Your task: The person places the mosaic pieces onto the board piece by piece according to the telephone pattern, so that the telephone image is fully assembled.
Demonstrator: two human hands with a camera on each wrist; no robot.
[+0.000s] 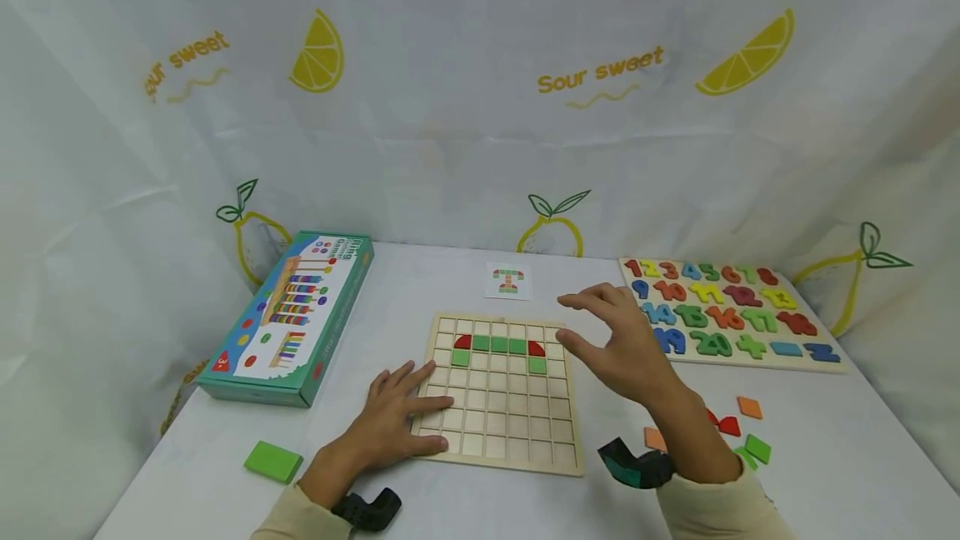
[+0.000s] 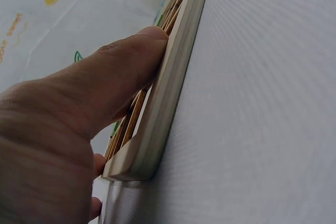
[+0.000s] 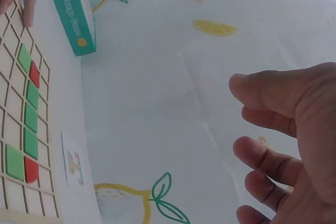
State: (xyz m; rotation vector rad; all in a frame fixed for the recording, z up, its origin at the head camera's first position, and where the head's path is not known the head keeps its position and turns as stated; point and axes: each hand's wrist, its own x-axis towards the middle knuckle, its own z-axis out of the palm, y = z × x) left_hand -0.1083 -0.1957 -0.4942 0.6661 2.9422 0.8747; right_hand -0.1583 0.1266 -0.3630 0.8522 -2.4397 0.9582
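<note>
A wooden grid board [image 1: 495, 423] lies on the white table. Near its far edge are a row of green squares [image 1: 498, 345], a red rounded piece [image 1: 462, 342] at the row's left end and another [image 1: 536, 348] at its right; a green square [image 1: 460, 357] sits below each red one. My left hand [image 1: 390, 419] rests on the board's left edge, fingers spread; the left wrist view shows its thumb [image 2: 121, 72] on the rim. Raised by the board's right side, my right hand [image 1: 622, 348] holds nothing, its thumb and fingers apart [image 3: 283, 150].
Behind the board lies a small pattern card [image 1: 509, 282]. A game box [image 1: 300, 315] is at the left, with a green block [image 1: 273, 462] in front. At the right are a number puzzle [image 1: 727, 307] and loose orange [image 1: 749, 407], red [image 1: 729, 426] and green pieces [image 1: 757, 448].
</note>
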